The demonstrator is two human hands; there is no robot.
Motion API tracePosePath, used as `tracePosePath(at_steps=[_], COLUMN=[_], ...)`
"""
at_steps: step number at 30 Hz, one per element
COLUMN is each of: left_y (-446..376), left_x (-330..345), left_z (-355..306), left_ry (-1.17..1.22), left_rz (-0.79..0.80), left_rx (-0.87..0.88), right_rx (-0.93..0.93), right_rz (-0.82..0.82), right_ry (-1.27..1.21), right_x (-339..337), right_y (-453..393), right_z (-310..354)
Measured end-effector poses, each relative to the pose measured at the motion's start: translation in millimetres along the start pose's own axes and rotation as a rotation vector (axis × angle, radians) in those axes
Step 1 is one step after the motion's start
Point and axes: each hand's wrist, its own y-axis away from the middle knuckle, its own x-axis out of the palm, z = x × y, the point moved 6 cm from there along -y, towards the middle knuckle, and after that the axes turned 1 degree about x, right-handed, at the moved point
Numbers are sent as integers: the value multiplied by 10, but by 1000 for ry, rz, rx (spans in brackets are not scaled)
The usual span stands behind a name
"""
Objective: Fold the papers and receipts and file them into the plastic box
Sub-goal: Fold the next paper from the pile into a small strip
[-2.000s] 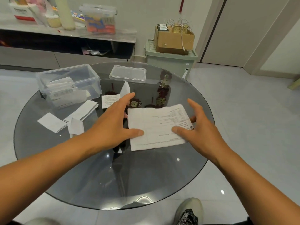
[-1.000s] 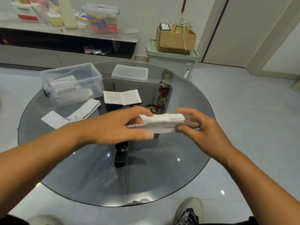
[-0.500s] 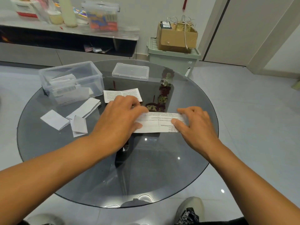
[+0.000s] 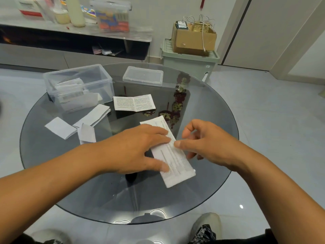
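Right now your left hand lies flat at the centre of the frame, fingers straight, pressing down on a folded paper strip on the round glass table. Your right hand, just right of centre, has loosely curled fingers, and its thumb tip touches the strip's right edge; whether the other fingers pinch the paper, you cannot tell. The strip runs diagonally from upper left to lower right and carries lines of small print, too fine to read.

As a judgement, you are midway through the task. This strip looks folded once lengthwise and probably needs another fold before filing. To the left of your left hand, three small folded white papers lie near each other on the glass, not yet filed. Above your hands, an open printed leaflet lies creased down its middle; its text is too small to read. In the upper left, the clear plastic box stands open and already holds several folded papers. One of them shows what looks like a barcode strip, but no words can be made out. The box's clear lid rests apart from it, near the table's far edge at upper centre.

No brand name is legible anywhere on the table.
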Motion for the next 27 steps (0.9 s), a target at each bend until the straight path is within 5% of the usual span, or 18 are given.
tracePosePath(at_steps=[5, 9, 13, 20, 23, 27], left_y=[99, 143, 163, 107, 57, 45], left_x=[56, 56, -39, -40, -20, -108], left_z=[81, 72, 73, 231, 323, 331], left_ry=[157, 195, 124, 441, 620, 351], left_rz=[154, 129, -92, -376, -392, -473], left_rx=[28, 80, 113, -122, -213, -152], right_rx=[-13, -14, -58, -222, -184, -332], right_rz=[98, 139, 107, 47, -189, -303], right_ry=[-119, -216, -377, -71, -60, 139], right_x=[123, 139, 150, 182, 220, 315], right_y=[-7, 2, 3, 0, -102, -152], right_z=[18, 22, 67, 117, 63, 86])
